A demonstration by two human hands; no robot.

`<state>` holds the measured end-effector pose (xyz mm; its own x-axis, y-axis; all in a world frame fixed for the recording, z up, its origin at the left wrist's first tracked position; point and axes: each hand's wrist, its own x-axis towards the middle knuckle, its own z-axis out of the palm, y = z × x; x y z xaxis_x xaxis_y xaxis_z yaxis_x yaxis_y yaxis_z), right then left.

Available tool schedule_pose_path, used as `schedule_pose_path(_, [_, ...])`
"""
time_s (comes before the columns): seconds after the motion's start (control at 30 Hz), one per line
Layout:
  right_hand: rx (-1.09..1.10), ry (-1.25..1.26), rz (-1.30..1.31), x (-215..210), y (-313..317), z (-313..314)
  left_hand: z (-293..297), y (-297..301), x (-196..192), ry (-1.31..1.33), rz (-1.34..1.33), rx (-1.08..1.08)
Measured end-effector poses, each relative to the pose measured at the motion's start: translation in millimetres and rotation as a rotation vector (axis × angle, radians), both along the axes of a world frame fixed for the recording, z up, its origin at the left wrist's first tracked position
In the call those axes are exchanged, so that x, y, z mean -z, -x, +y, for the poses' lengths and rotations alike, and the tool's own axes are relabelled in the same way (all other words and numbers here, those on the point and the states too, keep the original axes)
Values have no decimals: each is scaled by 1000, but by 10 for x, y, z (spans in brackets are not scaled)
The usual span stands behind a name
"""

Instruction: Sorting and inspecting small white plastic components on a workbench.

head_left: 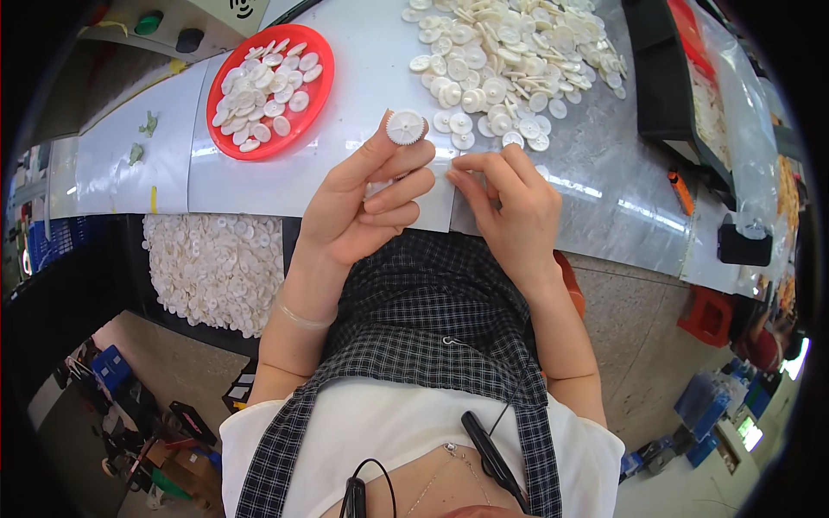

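Observation:
A white plastic gear is raised above the table edge, its toothed rim and spoked face turned upward. My left hand grips it between thumb and fingers, with the other fingers curled in. Close by on the right is my right hand, its thumb and forefinger pinched together; whether a small thing is between them I cannot make out. Beyond the hands, a large heap of white gears spreads over the table. Many similar white gears lie in a red round tray at the far left.
Below the table's left side stands a black bin full of small white parts. A black crate with a plastic bag sits at the right, near an orange cutter. A box with green and black knobs stands at the back left.

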<state>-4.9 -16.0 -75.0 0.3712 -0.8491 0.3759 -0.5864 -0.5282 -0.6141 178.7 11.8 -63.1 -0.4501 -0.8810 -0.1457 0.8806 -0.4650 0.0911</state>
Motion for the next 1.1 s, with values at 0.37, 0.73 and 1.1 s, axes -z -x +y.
schedule_pose_path(0.37, [3, -52, 8, -33, 5, 0, 18, 37, -68, -136, 77, 26])
schedule_pose_path(0.73, [-53, -615, -660, -156, 141, 41, -93, -535, -95, 190, -1164, -739])
schedule_pose_path(1.1, [-436, -1704, -1818, -43, 141, -19, -351, -119, -110, 571, -2166, -403])
